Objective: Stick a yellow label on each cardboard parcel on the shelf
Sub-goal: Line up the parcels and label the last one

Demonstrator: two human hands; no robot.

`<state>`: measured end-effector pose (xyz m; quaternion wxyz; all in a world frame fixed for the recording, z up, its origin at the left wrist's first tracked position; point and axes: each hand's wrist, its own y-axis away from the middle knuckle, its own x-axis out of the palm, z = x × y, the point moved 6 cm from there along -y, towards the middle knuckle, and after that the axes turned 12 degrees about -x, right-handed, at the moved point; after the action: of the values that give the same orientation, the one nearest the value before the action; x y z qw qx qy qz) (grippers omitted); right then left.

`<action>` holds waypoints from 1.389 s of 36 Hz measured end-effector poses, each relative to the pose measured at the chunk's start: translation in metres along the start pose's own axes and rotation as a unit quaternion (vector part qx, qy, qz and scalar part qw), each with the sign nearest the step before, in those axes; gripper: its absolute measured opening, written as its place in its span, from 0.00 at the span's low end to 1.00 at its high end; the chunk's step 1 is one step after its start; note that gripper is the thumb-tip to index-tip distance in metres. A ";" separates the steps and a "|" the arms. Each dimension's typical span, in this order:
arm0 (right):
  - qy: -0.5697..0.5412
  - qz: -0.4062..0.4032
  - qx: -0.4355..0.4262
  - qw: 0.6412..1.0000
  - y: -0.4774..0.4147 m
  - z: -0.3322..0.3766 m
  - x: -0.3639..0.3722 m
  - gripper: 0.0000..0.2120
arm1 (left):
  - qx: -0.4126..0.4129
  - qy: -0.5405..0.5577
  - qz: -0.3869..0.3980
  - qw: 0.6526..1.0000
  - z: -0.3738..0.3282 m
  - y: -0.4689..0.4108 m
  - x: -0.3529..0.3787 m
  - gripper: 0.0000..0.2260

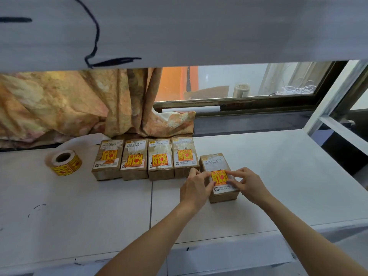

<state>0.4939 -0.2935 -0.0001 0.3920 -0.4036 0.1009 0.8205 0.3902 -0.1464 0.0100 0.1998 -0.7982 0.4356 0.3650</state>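
Seen from the head camera, the fifth parcel (215,162) stands on the shelf (278,166) just right of the row of four parcels (159,156), all labelled, along the back edge. It sits a little nearer the front edge, probably for easier reach. The left hand (194,188) and right hand (249,185) each pinch one side of the yellow label (219,177), holding it taut over the parcel's top, apparently so it lies flat. The label roll (65,162) rests by the back edge, far left.
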 end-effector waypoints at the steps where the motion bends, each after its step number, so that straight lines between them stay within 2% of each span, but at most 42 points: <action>1: 0.005 0.002 -0.001 1.000 0.000 0.001 0.000 0.17 | 0.000 -0.001 -0.002 1.000 0.000 0.000 0.000 0.18; 12: 0.029 0.032 -0.007 0.999 0.004 0.009 -0.010 0.18 | 0.031 -0.003 -0.016 0.999 -0.005 0.008 -0.004 0.15; 17: 0.033 0.003 -0.004 0.999 0.008 0.011 -0.027 0.24 | 0.036 0.013 -0.003 0.999 -0.004 0.012 -0.003 0.22; 24: 0.034 0.049 0.000 0.998 0.017 0.014 -0.020 0.35 | 0.048 -0.002 0.004 0.999 -0.005 0.021 0.000 0.28; 33: 0.038 0.039 -0.001 0.998 0.021 0.014 -0.016 0.28 | 0.049 -0.013 -0.007 0.999 -0.003 0.023 -0.001 0.21; 50: 0.087 0.005 0.000 0.996 -0.020 0.022 -0.001 0.25 | 0.040 -0.018 -0.029 0.999 0.005 0.013 -0.015 0.07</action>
<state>0.4959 -0.2700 0.0185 0.3774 -0.4730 0.1364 0.7844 0.3722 -0.1420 0.0176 0.2501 -0.7953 0.4229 0.3551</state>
